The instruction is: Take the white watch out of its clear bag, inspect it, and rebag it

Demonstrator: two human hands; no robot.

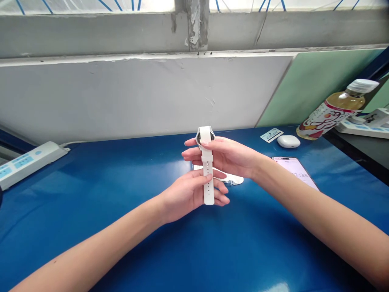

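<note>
A wristwatch with a white strap hangs upright between my two hands above the blue table. My right hand grips its upper part, thumb on the strap near the round case and fingers behind it. Lower down, my left hand pinches the punched strap end, thumb in front and fingers behind. The dial faces away and is mostly hidden. Behind my hands, a white crumpled item lies on the table, partly covered; its kind is unclear.
On the right are a phone showing a clock, a white earbud case, a small card and a drink bottle. A power strip lies at left on the blue table. A wall stands behind.
</note>
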